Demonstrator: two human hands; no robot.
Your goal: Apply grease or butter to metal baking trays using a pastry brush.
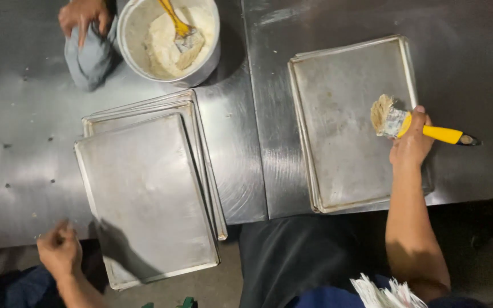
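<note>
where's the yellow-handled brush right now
In the head view, the yellow-handled pastry brush is on the right side, held in the person's right hand, its bristles resting on the single metal baking tray on the steel table.

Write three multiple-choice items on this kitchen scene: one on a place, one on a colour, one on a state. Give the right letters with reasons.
1. Where is the bucket?
A. beyond the stack of trays
B. on the single tray
C. on the floor

2. What colour is the handle of the brush?
A. red
B. yellow
C. green

3. What is the right hand doing?
A. resting open
B. gripping the brush
C. lifting a tray

Answers: 1 A, it stands on the steel table past the stack. 2 B, the handle shows yellow. 3 B, the hand is closed around the handle, bristles over the single tray.
</note>
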